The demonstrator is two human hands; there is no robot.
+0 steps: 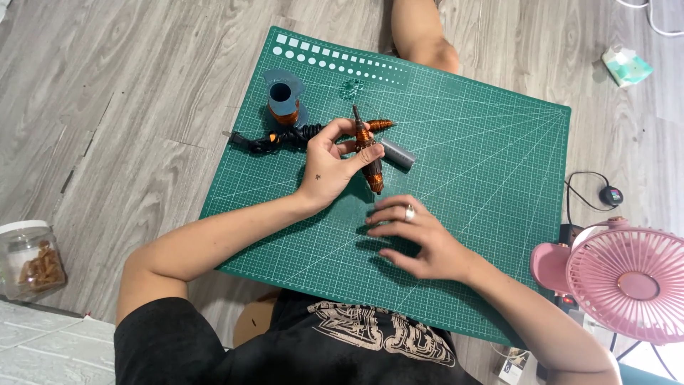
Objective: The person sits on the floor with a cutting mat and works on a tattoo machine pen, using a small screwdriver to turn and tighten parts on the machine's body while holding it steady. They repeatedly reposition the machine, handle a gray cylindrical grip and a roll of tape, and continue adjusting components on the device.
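Observation:
My left hand point(329, 165) holds a dark rod wound with copper wire point(368, 155) above a green cutting mat point(491, 164), fingers pinched around its upper part. A second copper-wound piece point(380, 125) sticks out to the right behind the fingers. A short grey tube point(397, 154) lies on the mat just right of the rod. My right hand point(417, 239) rests flat on the mat below the rod, fingers spread, a ring on one finger, holding nothing.
A grey spool of copper wire point(283, 101) stands at the mat's upper left, with a black tool and cord point(274, 140) beside it. A pink fan point(627, 278) sits at right, a jar point(30, 258) at left, a knee point(426, 39) at top.

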